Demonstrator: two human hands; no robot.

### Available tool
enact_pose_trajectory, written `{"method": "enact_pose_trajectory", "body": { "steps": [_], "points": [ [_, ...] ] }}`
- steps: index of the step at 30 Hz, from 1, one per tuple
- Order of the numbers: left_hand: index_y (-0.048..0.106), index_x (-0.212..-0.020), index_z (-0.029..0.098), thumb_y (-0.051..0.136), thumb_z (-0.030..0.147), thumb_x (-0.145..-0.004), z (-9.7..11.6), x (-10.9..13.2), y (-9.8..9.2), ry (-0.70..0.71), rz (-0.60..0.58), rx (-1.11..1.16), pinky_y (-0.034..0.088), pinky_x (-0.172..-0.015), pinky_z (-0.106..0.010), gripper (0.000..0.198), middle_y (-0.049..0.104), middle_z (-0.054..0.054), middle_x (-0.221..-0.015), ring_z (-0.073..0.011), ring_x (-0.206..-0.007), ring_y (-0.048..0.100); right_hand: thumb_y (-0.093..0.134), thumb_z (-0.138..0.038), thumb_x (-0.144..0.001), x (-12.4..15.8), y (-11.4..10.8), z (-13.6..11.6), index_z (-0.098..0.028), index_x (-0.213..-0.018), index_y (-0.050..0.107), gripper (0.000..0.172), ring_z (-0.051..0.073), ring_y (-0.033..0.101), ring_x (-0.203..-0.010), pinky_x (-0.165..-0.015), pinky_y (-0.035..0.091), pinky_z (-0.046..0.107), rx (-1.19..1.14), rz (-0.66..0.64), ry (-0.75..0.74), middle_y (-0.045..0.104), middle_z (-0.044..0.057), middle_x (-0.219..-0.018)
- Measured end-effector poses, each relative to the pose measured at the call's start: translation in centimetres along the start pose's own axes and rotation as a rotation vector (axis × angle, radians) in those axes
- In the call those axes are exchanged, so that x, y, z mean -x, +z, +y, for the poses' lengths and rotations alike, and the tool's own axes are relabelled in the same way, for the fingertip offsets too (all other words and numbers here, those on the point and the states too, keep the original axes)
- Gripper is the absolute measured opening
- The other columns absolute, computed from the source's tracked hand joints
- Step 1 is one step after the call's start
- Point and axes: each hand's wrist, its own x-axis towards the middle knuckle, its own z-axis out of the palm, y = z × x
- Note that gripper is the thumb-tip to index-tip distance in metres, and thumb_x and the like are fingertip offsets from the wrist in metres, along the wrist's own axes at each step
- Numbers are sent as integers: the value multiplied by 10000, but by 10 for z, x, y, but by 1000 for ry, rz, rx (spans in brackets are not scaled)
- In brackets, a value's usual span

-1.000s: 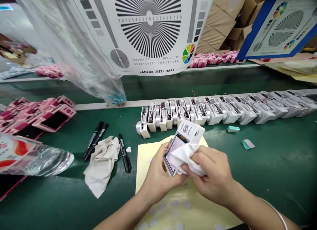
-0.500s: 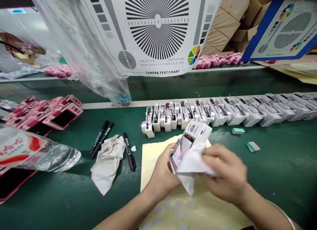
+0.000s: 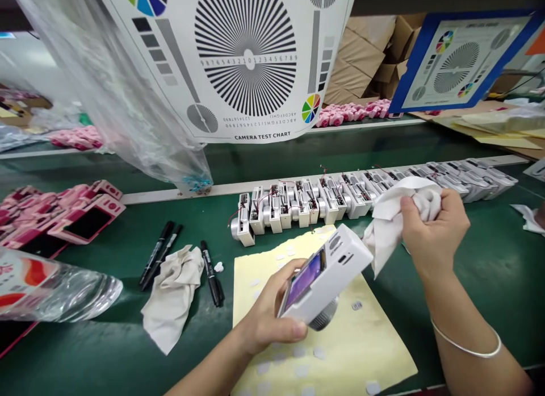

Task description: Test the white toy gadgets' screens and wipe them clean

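My left hand (image 3: pixel 266 316) is shut around a white compact camera (image 3: pixel 330 276), which it holds tilted over a pale yellow sheet (image 3: pixel 353 350). The camera's small lit screen (image 3: pixel 303 283) faces up and to the left, and its round lens shows beneath the body. My right hand (image 3: pixel 434 231) is apart from the camera, up to the right. It grips a crumpled white cloth (image 3: pixel 389 225) whose lower corner hangs near the camera's end. Small pale round stickers lie on the yellow sheet.
A long row of open white camera bodies with loose wires (image 3: pixel 306 205) lies just beyond the sheet. To the left are black marker pens (image 3: pixel 157 254), a beige rag (image 3: pixel 172 299), pink camera shells (image 3: pixel 89 220) and a plastic bottle (image 3: pixel 55 288). A camera test chart (image 3: pixel 247 61) hangs above.
My right hand has pulled the white cloth off the camera and moved up to the right. The camera has turned, its screen now uncovered, and my left hand keeps hold of it.
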Motion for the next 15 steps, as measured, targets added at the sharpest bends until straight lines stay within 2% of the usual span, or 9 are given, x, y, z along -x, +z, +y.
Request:
{"method": "enact_pose_trajectory", "body": {
  "steps": [4, 8, 10, 13, 14, 15],
  "points": [
    [474, -1135, 168, 717, 441, -514, 7, 1, -5, 30, 27, 3, 392, -617, -275, 721, 552, -78, -950, -200, -755, 533, 597, -214, -678, 3, 2, -3, -201, -694, 433, 165, 121, 415, -524, -528, 333, 254, 23, -88, 75, 441, -34, -596],
    [485, -1111, 170, 717, 415, -511, 14, 1, -2, 55, 18, 16, 395, -574, -261, 689, 556, -73, -914, -189, -716, 538, 603, -223, -671, 3, 6, 2, -197, -799, 466, 189, 150, 487, -609, -584, 369, 275, 54, -182, 138, 520, 3, -698],
    [487, -1101, 174, 710, 409, -523, 16, 1, 0, 56, -6, 26, 401, -568, -264, 663, 553, -65, -884, -172, -677, 530, 622, -237, -646, 0, 8, 8, -192, -839, 459, 256, 162, 500, -657, -626, 390, 294, -17, -109, 142, 514, 16, -750],
    [481, -1106, 182, 706, 422, -528, 14, 0, 0, 58, -26, 33, 400, -569, -268, 665, 548, -59, -866, -160, -650, 517, 605, -257, -630, -9, 6, 17, -203, -840, 435, 276, 179, 534, -732, -702, 430, 327, -354, 165, 188, 496, 21, -791],
    [479, -1112, 182, 707, 428, -524, 12, 0, -1, 57, -24, 35, 396, -572, -268, 677, 546, -62, -877, -164, -660, 517, 571, -269, -647, -13, 3, 19, -205, -824, 441, 229, 190, 554, -762, -722, 443, 339, -474, 200, 214, 507, 29, -797],
    [478, -1115, 181, 708, 434, -519, 10, -1, -2, 55, -20, 40, 391, -577, -267, 688, 543, -67, -893, -169, -673, 515, 519, -289, -678, -16, 0, 21, -204, -806, 458, 164, 203, 574, -784, -727, 457, 352, -543, 168, 224, 526, 42, -799]
  ]
}}
